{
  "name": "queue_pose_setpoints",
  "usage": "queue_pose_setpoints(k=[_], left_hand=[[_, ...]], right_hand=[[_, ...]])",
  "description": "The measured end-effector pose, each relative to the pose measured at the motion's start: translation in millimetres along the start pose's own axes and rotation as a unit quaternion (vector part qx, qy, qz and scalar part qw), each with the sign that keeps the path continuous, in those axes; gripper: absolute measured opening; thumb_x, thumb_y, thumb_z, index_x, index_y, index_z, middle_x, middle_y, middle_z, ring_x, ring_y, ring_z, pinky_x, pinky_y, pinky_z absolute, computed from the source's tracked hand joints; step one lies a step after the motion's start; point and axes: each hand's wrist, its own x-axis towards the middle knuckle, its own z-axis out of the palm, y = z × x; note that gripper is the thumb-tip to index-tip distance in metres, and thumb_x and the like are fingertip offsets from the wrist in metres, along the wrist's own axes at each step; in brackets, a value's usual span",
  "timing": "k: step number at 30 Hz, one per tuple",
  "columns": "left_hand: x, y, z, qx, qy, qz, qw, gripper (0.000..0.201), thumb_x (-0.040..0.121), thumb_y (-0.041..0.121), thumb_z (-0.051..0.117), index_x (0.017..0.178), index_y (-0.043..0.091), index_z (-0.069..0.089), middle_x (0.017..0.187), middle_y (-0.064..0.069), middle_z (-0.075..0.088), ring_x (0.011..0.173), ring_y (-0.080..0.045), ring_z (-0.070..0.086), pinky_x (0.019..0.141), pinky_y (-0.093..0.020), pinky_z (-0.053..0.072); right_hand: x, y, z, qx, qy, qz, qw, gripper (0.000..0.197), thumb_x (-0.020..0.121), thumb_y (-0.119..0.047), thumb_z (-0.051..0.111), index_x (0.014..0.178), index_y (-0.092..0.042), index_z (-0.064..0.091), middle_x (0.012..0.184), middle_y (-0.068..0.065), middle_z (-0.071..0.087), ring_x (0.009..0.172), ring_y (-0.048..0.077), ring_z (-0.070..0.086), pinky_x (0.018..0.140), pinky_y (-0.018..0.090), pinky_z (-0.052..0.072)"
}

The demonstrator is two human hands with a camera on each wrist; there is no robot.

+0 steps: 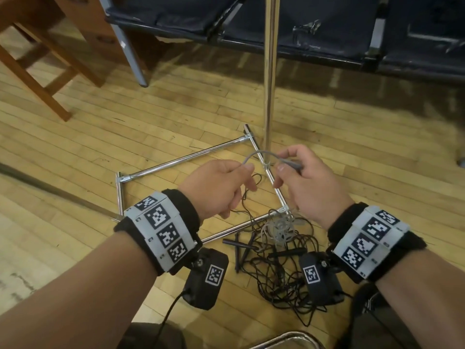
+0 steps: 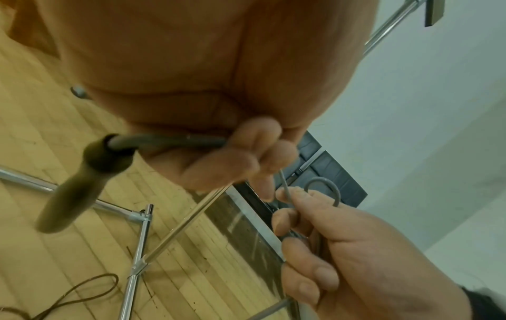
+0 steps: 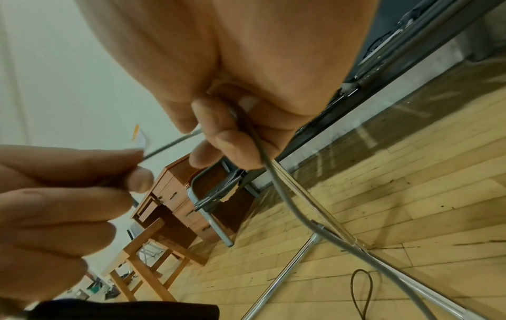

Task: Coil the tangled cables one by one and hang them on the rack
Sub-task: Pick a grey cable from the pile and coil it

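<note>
The thin grey cable [image 1: 254, 155] arches between both hands above the wooden floor [image 1: 100, 137]. The left hand [image 1: 219, 187] pinches one run; the right hand [image 1: 304, 182] grips the plug end. Loops should be kept even, with slack fed gradually. The black tangled cable pile [image 1: 276, 268] lies at the near corner of the chrome rack base [image 1: 181, 159]; the chrome upright pole [image 1: 270, 71] stands just behind the hands and may snag the loop.
</note>
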Motion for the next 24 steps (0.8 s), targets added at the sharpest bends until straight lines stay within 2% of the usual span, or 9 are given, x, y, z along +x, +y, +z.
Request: queue_pose_setpoints(k=[2, 5, 9, 11, 13, 18, 20, 22, 24], left_hand=[[-2, 4, 1, 0.01, -0.027, 0.015, 0.999, 0.054, 0.103, 0.062, 0.045, 0.083, 0.022, 0.075, 0.051, 0.003, 0.045, 0.044, -0.015, 0.036, 0.05, -0.028, 0.037], [-6, 9, 3, 0.089, -0.086, 0.005, 0.992, 0.068, 0.097, 0.076, 0.037, 0.079, 0.023, 0.077, 0.049, 0.009, 0.041, 0.042, -0.009, 0.035, 0.051, -0.026, 0.036], [-9, 8, 6, 0.28, -0.107, -0.021, 0.954, 0.062, 0.107, 0.06, 0.039, 0.074, 0.024, 0.078, 0.054, 0.016, 0.058, 0.052, 0.002, 0.055, 0.067, -0.031, 0.042], [-7, 6, 4, 0.341, -0.074, -0.036, 0.936, 0.057, 0.108, 0.056, 0.04, 0.08, 0.024, 0.079, 0.076, 0.01, 0.067, 0.073, -0.006, 0.062, 0.073, -0.031, 0.046], [-4, 8, -2, 0.358, -0.022, -0.059, 0.932, 0.05, 0.109, 0.05, 0.042, 0.086, 0.024, 0.078, 0.086, 0.008, 0.064, 0.076, -0.01, 0.058, 0.069, -0.028, 0.044], [4, 9, -39, 0.165, 0.216, -0.079, 0.959, 0.041, 0.108, 0.036, 0.05, 0.079, 0.017, 0.072, 0.071, -0.001, 0.055, 0.057, -0.016, 0.05, 0.037, -0.022, 0.041], [7, 7, -58, 0.062, 0.3, -0.072, 0.949, 0.029, 0.099, 0.031, 0.058, 0.075, 0.018, 0.067, 0.067, 0.002, 0.054, 0.063, -0.019, 0.053, 0.049, -0.026, 0.045], [7, 7, -72, -0.047, 0.353, -0.064, 0.932, 0.017, 0.088, 0.026, 0.06, 0.072, 0.023, 0.064, 0.063, 0.005, 0.052, 0.06, -0.018, 0.049, 0.059, -0.033, 0.042], [7, 7, -79, -0.145, 0.378, -0.048, 0.913, 0.022, 0.089, 0.025, 0.058, 0.068, 0.024, 0.066, 0.059, 0.007, 0.048, 0.049, -0.014, 0.043, 0.051, -0.028, 0.041]], right_hand=[[3, 3, -3, 0.001, 0.037, 0.022, 0.999, 0.006, 0.102, -0.036, 0.056, 0.105, -0.031, 0.056, 0.079, -0.002, 0.07, 0.047, -0.002, 0.054, 0.051, 0.023, 0.037], [4, 4, -7, -0.018, 0.062, 0.045, 0.997, 0.028, 0.097, -0.05, 0.059, 0.1, -0.022, 0.054, 0.07, -0.003, 0.062, 0.046, 0.006, 0.052, 0.048, 0.03, 0.042], [2, 1, -6, 0.042, 0.043, 0.049, 0.997, 0.049, 0.092, -0.064, 0.057, 0.095, -0.016, 0.056, 0.059, -0.006, 0.046, 0.049, 0.017, 0.045, 0.052, 0.036, 0.041], [1, -2, -5, 0.127, 0.017, 0.07, 0.989, 0.057, 0.087, -0.07, 0.056, 0.094, -0.014, 0.059, 0.057, -0.007, 0.039, 0.048, 0.017, 0.035, 0.051, 0.037, 0.034], [-1, -5, -7, 0.167, -0.004, 0.099, 0.981, 0.062, 0.081, -0.077, 0.052, 0.096, -0.018, 0.064, 0.058, -0.011, 0.039, 0.047, 0.013, 0.033, 0.047, 0.031, 0.03], [-2, 2, -13, 0.112, -0.093, 0.098, 0.984, 0.036, 0.099, -0.048, 0.054, 0.094, -0.016, 0.071, 0.053, -0.01, 0.04, 0.042, 0.011, 0.031, 0.048, 0.029, 0.026], [-3, 6, -13, 0.005, -0.127, 0.084, 0.988, 0.036, 0.099, -0.047, 0.054, 0.085, -0.02, 0.073, 0.061, -0.019, 0.059, 0.04, -0.002, 0.047, 0.054, 0.025, 0.029], [-4, 11, -10, -0.107, -0.146, 0.084, 0.98, 0.045, 0.1, -0.052, 0.048, 0.079, -0.02, 0.071, 0.069, -0.025, 0.064, 0.045, -0.013, 0.05, 0.057, 0.024, 0.034], [-4, 15, -10, -0.2, -0.167, 0.091, 0.961, 0.05, 0.103, -0.056, 0.04, 0.081, -0.021, 0.069, 0.058, -0.014, 0.054, 0.041, -0.001, 0.045, 0.053, 0.024, 0.037]])
